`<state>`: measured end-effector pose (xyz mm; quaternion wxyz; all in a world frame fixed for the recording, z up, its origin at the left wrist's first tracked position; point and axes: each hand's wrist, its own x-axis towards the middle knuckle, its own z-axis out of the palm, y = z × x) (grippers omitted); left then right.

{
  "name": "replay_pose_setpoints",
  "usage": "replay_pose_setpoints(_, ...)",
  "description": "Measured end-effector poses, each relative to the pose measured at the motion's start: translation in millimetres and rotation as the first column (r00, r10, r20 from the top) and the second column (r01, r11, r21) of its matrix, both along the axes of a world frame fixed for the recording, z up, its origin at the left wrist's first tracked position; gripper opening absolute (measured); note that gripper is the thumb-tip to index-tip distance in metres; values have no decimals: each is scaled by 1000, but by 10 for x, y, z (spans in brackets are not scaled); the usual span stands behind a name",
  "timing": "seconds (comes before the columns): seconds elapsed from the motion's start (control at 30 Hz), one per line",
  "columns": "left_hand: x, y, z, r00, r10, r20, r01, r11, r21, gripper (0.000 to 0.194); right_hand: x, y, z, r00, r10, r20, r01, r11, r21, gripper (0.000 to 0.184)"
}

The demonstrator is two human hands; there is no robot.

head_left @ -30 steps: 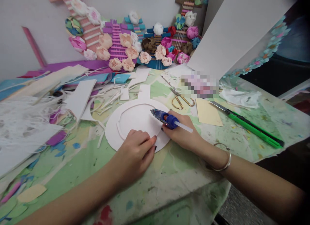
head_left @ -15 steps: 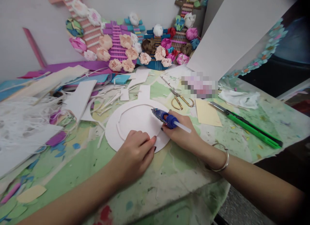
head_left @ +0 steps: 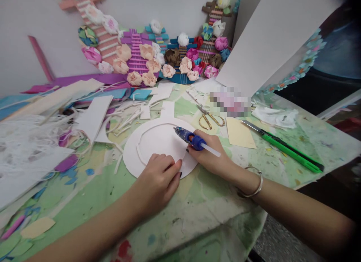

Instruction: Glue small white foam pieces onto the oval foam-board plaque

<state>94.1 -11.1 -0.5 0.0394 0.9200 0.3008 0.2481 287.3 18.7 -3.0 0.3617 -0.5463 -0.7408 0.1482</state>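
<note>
A white round paper disc [head_left: 158, 141] with a rectangular tab at its far side lies flat on the table. A thin white strip [head_left: 140, 153] curves over it as a ring, partly hidden by my left hand [head_left: 162, 175]. That hand rests on the disc's near edge with its fingers curled and pressed together; what is under them is hidden. My right hand [head_left: 207, 151] is wrapped round a blue hot glue gun [head_left: 187, 136], a clear glue stick [head_left: 212, 149] poking out of its back. The nozzle points left, over the far right part of the disc.
Gold-handled scissors [head_left: 210, 119], a cream card [head_left: 240, 133] and a green utility knife [head_left: 290, 149] with its blade out lie to the right. White shreds and paper scraps [head_left: 31, 149] cover the left. Flower-decorated paper guitars [head_left: 138, 58] lean on the wall.
The glue gun's nozzle has shifted slightly left over the disc, with my right hand. My left hand stays on the disc. The view has moved a little.
</note>
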Motion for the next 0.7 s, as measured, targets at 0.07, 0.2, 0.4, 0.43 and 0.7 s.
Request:
replay_pose_setpoints(0.07, 0, 4, -1, 1000, -1, 2, 1, 1000, 5, 22, -6, 3, -7, 1000, -3, 4, 3, 1000, 8, 11)
replay_pose_setpoints(0.2, -3, 6, -6, 1000, -2, 2, 2, 1000, 13, 22, -14, 7, -13, 1000, -20, 22, 20, 1000, 6, 10)
replay_pose_setpoints(0.4, -25, -16, -8, 1000, -4, 10, 4, 1000, 13, 24, -12, 6, 15, 999, -20, 25, 20, 999, -26, 8)
replay_pose_setpoints(0.43, -38, -9, -9, 999, -12, 31, 11, 1000, 18, 25, -13, 3, 18, 1000, -21, 22, 22, 999, -30, 8)
replay_pose_setpoints(0.7, -257, -12, 260, 966, 0, 258, -31, 993, 117, 30, -11, 3, -8, 1000, 0, 3, 0, 1000, 2, 11)
